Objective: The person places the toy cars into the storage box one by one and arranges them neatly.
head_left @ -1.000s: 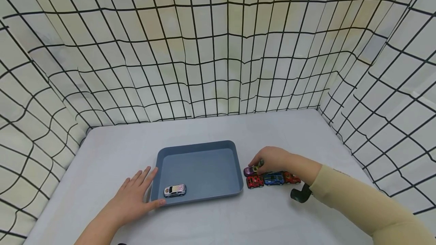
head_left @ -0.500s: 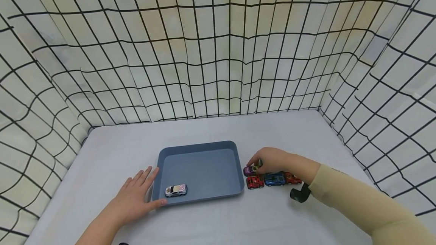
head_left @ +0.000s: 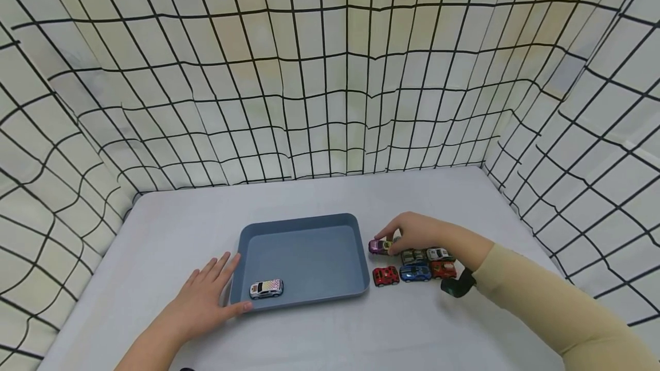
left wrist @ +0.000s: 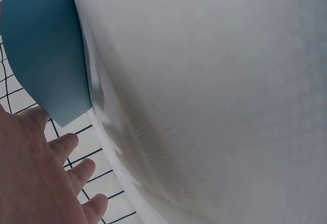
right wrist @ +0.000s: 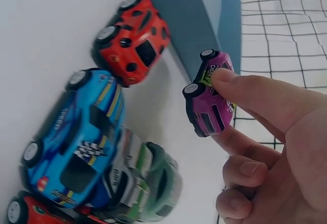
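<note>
Grey-blue tray (head_left: 314, 259) held one white toy car (head_left: 266, 288) — left hand (head_left: 206, 298) touched the tray, fingers spread; right hand (head_left: 419, 232) pinched a purple toy car (right wrist: 212, 112) just outside.

Booth-like work area, wider premises (home, lab or other) not determinable: one white-topped bench (head_left: 330, 339), closed in at back, left and right by pale black-gridded hangings (head_left: 330, 79), wavy in line and faintly blotched yellow and orange.

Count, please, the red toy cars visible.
2: a black-spotted red car beside the tray, and another red car right of the blue car. Others may be hidden.
</note>
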### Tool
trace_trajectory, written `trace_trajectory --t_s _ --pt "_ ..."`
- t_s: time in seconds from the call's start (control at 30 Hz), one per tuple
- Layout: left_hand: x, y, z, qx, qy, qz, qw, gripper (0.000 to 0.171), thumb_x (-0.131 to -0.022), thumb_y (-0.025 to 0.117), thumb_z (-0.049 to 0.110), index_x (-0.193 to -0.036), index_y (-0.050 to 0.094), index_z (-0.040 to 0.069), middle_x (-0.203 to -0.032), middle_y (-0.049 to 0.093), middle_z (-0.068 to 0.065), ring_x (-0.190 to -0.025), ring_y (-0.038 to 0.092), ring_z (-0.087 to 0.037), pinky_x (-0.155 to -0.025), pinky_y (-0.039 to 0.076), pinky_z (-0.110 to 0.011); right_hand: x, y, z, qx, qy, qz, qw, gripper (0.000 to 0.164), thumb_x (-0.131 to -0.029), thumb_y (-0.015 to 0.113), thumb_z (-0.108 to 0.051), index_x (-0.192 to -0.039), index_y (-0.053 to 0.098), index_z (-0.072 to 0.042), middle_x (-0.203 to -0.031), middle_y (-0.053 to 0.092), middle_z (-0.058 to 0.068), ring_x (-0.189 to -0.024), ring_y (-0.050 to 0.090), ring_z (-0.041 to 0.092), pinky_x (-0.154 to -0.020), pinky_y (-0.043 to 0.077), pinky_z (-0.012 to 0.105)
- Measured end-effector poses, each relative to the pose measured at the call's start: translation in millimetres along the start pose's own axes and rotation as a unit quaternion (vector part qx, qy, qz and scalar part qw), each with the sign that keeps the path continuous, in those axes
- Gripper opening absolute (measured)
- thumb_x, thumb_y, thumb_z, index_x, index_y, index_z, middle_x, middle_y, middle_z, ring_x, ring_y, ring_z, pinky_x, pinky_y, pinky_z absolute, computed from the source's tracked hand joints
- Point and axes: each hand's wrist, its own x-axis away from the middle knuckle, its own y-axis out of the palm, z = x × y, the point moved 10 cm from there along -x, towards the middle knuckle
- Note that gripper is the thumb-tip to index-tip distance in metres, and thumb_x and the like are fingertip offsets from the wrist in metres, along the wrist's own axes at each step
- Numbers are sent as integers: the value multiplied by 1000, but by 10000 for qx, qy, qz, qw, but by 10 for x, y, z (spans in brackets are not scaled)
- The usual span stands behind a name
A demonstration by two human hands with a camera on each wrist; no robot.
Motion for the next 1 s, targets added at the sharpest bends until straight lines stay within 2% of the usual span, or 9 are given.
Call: trace_trajectory --t_s 0.2,0.5,0.7,1.0 --pt "7 -6 3 -7 -7 1 10000 112 -76 56 82 -155 32 6 -157 28 -25 -143 24 -50 -111 18 -70 16 -103 31 -238 78 81 9997 37 -86 77 -21 -121 73 -28 -96 67 -10 -72 56 14 -65 49 31" --pt "8 3 -19 -103 -43 1 9999 113 -75 55 84 -155 32 7 -157 29 -26 -142 25 -51 -110 19 -70 -18 -171 -85 -461 0 99 9989 36 -85 78 -24 -121 73 -31 -99 67 -8 -76 57 16 -65 50 33" --pt "8 1 -34 -98 -35 -19 9999 113 -76 55 83 -155 31 6 -157 28 -26 -142 24 -51 -110 19 -71 -99 -133 -243 -473 -48 26 9989 35 -86 77 -25 -120 73 -34 -98 67 -9 -74 58 15 -62 49 31" --pt "-7 18 -17 -96 27 -10 9999 112 -77 56 82 -155 31 5 -157 29 -27 -141 25 -51 -109 19 -71 -305 -44 -545 -510 -248 -19 9984 34 -87 77 -21 -120 73 -30 -94 66 -9 -87 60 20 -65 44 32"
